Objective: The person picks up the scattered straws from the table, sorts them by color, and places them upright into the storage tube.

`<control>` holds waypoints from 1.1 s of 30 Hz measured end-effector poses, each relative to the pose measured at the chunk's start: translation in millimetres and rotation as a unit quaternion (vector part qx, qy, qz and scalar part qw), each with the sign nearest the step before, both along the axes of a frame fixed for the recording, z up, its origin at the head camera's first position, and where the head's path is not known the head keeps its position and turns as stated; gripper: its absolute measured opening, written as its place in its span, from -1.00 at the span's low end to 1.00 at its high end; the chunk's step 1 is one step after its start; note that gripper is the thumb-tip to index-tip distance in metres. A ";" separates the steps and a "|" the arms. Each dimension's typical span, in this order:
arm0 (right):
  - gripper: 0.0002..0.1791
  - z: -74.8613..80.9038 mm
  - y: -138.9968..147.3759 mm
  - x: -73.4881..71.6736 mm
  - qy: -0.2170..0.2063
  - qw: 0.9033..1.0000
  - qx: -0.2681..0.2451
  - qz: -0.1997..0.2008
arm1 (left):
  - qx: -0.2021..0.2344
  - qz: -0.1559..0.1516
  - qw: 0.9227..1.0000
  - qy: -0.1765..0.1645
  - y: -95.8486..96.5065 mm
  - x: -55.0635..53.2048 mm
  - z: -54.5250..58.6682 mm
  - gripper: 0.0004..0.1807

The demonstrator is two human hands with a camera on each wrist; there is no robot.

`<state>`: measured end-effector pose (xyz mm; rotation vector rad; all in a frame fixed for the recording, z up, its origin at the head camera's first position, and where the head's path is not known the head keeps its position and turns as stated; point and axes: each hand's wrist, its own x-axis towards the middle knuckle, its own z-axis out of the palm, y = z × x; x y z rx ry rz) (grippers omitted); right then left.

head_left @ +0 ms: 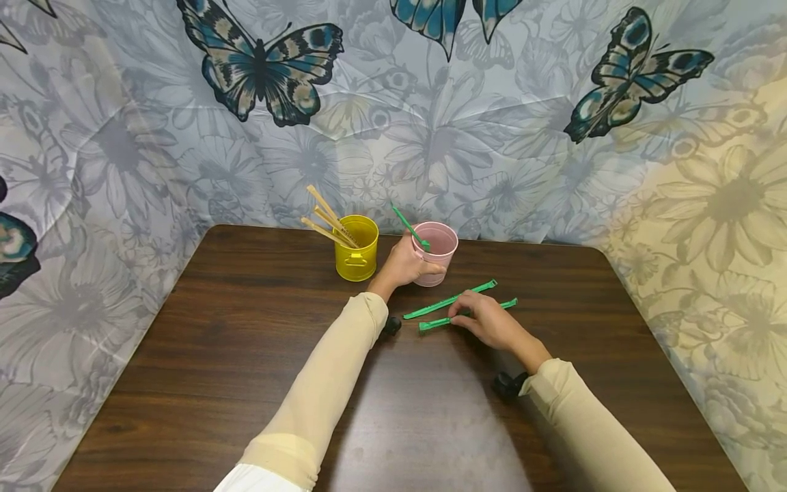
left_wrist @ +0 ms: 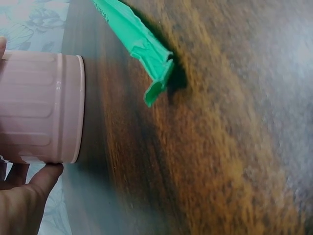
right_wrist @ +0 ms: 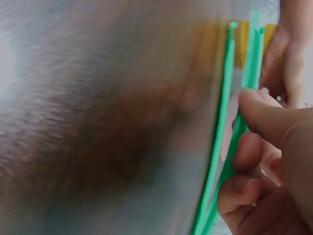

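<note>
My left hand [head_left: 404, 263] grips the side of a pink bucket [head_left: 446, 258], with the thumb across its front. One green wrapped stick [head_left: 410, 228] leans inside the bucket and juts over the rim. To the right, my right hand [head_left: 488, 321] pinches a second green wrapped stick [head_left: 434, 324] near its middle, between thumb and fingertips. Just beyond it lies a third green wrapped stick [head_left: 430, 309] on the table. In the left wrist view a crumpled wrapper end of a green stick [left_wrist: 142, 44] shows near the bucket. What the wrappers contain is hidden.
A yellow bucket [head_left: 356, 266] with several tan wrapped sticks [head_left: 328, 220] stands left of the pink one. Both are near the back edge of the dark wooden table [head_left: 184, 355]. Behind hangs a butterfly-patterned cloth [head_left: 430, 137].
</note>
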<state>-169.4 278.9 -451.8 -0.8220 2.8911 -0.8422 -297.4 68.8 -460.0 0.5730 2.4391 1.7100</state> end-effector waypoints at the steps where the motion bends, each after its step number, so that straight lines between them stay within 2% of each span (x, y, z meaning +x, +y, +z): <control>1: -0.90 2.5 -0.3 0.5 -0.002 1.000 -0.013 -0.006 | 0.001 0.001 1.000 -0.001 0.1 0.3 -0.1 0.05; 9: -0.87 20.7 -2.3 1.6 0.007 0.997 -0.055 -0.050 | -0.001 0.005 1.000 -0.001 0.5 0.9 -1.8 0.07; 15: -0.79 43.0 -2.6 2.7 0.022 0.994 -0.082 -0.061 | 0.006 -0.007 1.000 0.001 0.9 -0.9 -3.2 0.05; 21: -0.77 69.3 0.1 2.0 0.078 0.989 -0.106 -0.064 | 0.006 -0.011 1.000 -0.007 2.0 -1.0 -3.6 0.05; 27: -0.81 99.1 -2.5 -6.2 0.139 0.976 -0.145 -0.080 | 0.001 -0.007 1.000 -0.010 1.8 0.2 -2.0 0.08; 33: -0.82 127.2 -10.5 -21.1 0.157 0.967 -0.178 -0.088 | 0.003 0.000 1.000 -0.006 2.0 -0.5 -1.0 0.08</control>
